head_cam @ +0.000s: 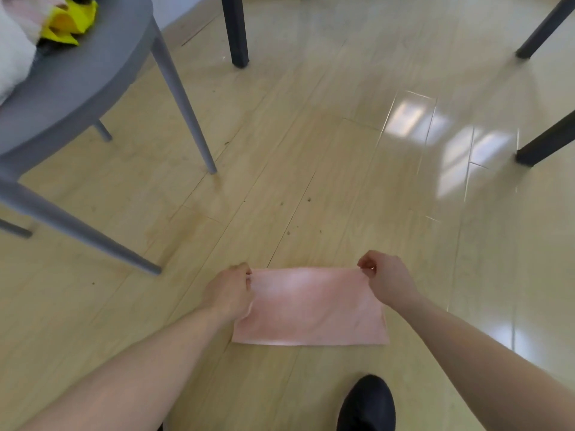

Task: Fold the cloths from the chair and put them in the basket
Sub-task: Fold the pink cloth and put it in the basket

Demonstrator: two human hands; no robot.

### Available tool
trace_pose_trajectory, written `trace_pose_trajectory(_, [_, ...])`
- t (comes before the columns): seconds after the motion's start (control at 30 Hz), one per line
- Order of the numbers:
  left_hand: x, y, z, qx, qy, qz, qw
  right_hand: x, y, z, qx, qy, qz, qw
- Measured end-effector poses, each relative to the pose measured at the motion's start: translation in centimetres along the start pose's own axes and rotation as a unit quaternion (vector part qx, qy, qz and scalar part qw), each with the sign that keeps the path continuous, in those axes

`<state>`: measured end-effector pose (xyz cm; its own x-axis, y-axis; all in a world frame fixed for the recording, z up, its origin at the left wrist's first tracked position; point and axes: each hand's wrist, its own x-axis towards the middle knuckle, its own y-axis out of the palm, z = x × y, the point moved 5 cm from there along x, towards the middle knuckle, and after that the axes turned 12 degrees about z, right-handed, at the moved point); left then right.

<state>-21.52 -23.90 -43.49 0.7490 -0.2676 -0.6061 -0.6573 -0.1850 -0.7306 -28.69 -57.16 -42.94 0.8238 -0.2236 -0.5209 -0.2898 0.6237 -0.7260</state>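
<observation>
Cloth in hand: I hold a pink cloth point(311, 306) out in front of me, above the floor point(311, 150), its top edge stretched between my hands and the rest hanging down flat.
Left hand: my left hand point(230, 290) pinches the top left corner, fingers curled over the edge.
Right hand: my right hand point(384, 278) pinches the top right corner between thumb and fingertips.
Fold so far: the cloth looks like a neat rectangle, wider than tall, so I judge it is already folded at least once; I cannot count the layers from here.
Still on the chair: the grey chair point(71, 88) at my left carries more cloths, a yellow one point(70, 23) and a pale pink one point(28, 10) beside a white one point(12, 57), bunched up and unfolded.
Done: nothing that I can confirm as put away.
Left: finish this fold, place the cloth in the basket, then take the ones on the chair in turn.
Hidden: the basket is not in view, so I cannot tell where it stands or what it holds.
Cut off: the pile on the chair runs off the top left edge, so how many cloths remain is unclear.
Hard to make out: the cloth's lower edge is soft, so I cannot say whether it touches the floor.
Also seen: my black shoe point(367, 405) at the bottom, and dark legs point(236, 32) of other furniture further off.
</observation>
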Motion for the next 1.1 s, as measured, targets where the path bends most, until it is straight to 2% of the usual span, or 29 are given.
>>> trace_pose_trajectory(0.1, [0.3,0.2,-0.4,0.043,-0.015,-0.039,0.998,0.3,0.3,0.2,0.0,0.001,-0.047,0.999])
trace_pose_trajectory(0.2, [-0.3,1.4,-1.3,0.127,0.038,-0.06,0.989,-0.9,1.4,-0.7,0.003,0.041,-0.078,0.996])
trace_pose_trajectory(0.3, [-1.3,4.0,-2.0,0.168,0.097,-0.014,0.981,-2.2,3.5,-3.6,0.056,0.146,-0.053,0.986])
trace_pose_trajectory(0.4, [-2.2,6.5,-1.5,0.161,0.098,0.066,0.98,-3.5,5.4,-6.2,0.151,0.227,-0.023,0.962])
trace_pose_trajectory(0.5, [-2.7,7.8,-0.7,0.134,0.07,0.137,0.979,-4.4,6.0,-7.4,0.233,0.255,-0.023,0.938])
trace_pose_trajectory(0.57, [-2.7,7.9,-0.6,0.125,0.064,0.149,0.979,-4.7,6.2,-7.5,0.269,0.268,-0.013,0.925])
trace_pose_trajectory(0.7, [-2.5,8.1,-0.3,0.113,0.064,0.154,0.979,-4.5,6.6,-6.9,0.229,0.267,0.033,0.935])
trace_pose_trajectory(0.77, [-2.4,8.1,0.0,0.114,0.065,0.154,0.979,-4.5,6.8,-6.5,0.247,0.26,0.043,0.933])
trace_pose_trajectory(0.97, [-2.8,7.8,0.8,0.114,0.054,0.142,0.982,-5.4,4.7,-4.8,0.318,0.205,-0.021,0.925])
trace_pose_trajectory(1.1, [-3.3,6.4,1.5,0.062,0.049,0.089,0.993,-5.6,2.9,-1.4,0.288,0.152,-0.024,0.945])
